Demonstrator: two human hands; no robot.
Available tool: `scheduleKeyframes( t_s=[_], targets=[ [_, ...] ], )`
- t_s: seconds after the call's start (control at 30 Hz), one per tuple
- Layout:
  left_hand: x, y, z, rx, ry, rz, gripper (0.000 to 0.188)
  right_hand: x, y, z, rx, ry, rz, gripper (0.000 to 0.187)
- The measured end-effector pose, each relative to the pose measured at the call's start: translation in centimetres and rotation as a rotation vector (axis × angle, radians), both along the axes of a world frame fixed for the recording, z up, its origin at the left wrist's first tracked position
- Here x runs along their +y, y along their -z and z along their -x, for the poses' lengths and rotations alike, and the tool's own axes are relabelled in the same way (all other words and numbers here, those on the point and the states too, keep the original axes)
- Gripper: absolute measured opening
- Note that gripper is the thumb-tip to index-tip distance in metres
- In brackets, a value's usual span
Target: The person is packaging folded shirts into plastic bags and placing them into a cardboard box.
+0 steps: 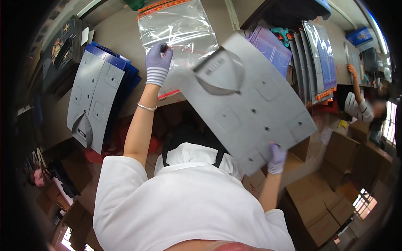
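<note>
My right hand [277, 159], in a lilac knitted glove, grips the near edge of a large flat grey panel [261, 98] at the right. The panel is tilted over the table's edge and slightly blurred; it carries a curved strap handle, several dark studs and outlined shapes. My left hand [159, 60], gloved alike, has its fingers curled closed on a clear plastic bag [180, 29] with a red line and an orange patterned band. The bag lies flat on the table, and the panel's far left corner overlaps it.
On the left stands a stack of similar grey panels [94, 90] with blue backs, beside a black box [63, 52]. Blue-purple sheets [270, 50], a teal tool [281, 35] and bagged panels [320, 58] sit at the right. Cardboard boxes [314, 201] occupy the floor; another person [356, 104] works far right.
</note>
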State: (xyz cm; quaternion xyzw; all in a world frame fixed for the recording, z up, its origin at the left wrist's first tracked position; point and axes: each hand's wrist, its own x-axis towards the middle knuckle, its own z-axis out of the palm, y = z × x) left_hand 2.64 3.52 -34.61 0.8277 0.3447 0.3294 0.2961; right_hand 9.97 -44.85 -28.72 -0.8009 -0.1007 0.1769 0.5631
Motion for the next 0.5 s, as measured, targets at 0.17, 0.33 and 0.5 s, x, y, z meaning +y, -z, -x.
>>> scheduleKeyframes(
  t_s=[0.17, 0.33, 0.5],
  targets=[
    [-0.7, 1.6, 3.3, 0.005, 0.021, 0.03, 0.019, -8.0, -1.9, -2.0, 0.418, 0.076, -0.059, 0.038],
    [-2.0, 2.1, 5.3, 0.15, 0.171, -0.059, 0.018, 1.9, 0.7, 2.0, 0.609, -0.111, 0.018, 0.042],
    [-4.2, 1.4, 6.9, 0.046, 0.224, -0.197, 0.012, 2.7, 7.4, 5.8, 0.583, -0.105, -0.088, 0.04]
  ],
)
